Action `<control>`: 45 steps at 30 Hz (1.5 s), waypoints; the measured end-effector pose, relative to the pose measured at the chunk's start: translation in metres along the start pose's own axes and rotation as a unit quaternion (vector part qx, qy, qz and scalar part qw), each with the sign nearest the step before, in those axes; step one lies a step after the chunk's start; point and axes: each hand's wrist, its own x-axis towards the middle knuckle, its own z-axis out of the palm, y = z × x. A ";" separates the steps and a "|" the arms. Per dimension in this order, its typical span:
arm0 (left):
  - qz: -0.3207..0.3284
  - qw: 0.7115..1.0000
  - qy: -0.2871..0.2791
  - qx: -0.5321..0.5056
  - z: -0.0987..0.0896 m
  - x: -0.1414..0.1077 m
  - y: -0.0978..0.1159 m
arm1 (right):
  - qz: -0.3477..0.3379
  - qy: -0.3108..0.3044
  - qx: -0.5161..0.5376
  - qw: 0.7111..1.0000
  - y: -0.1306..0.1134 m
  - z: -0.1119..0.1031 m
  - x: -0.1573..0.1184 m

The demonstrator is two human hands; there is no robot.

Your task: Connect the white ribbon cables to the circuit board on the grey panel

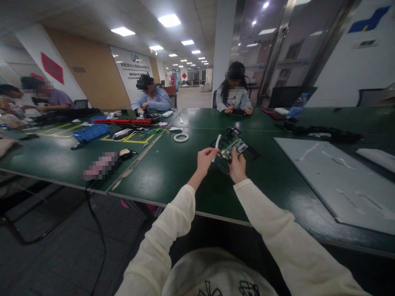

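My left hand (206, 161) pinches a short white strip (217, 142) that stands up from between the fingertips. In my right hand (238, 167) is a green circuit board (230, 150), with my thumb pressed on its face. The strip is close to the board's left edge; whether they touch I cannot tell. A thin dark cable (222, 165) loops below the board, between both hands. Behind the board lies a black openwork frame (254, 153), partly hidden by it.
On the green table (160, 172) lie a roll of white tape (181, 137), a small wrench (181, 121) and a blue tray (90, 132). A grey panel (327, 181) covers the right side, near a water bottle (298, 106). Several people sit around the table.
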 end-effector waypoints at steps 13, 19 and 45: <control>-0.005 0.993 0.110 -0.042 0.007 0.000 -0.002 | -0.120 -0.007 -0.121 0.985 0.005 -0.001 -0.002; -0.064 0.975 0.176 -0.117 0.016 -0.001 -0.002 | -0.135 -0.025 -0.139 0.981 0.005 0.000 -0.005; -0.264 0.935 0.125 -0.199 0.005 0.006 0.002 | -0.112 -0.123 -0.111 0.980 -0.003 0.005 -0.016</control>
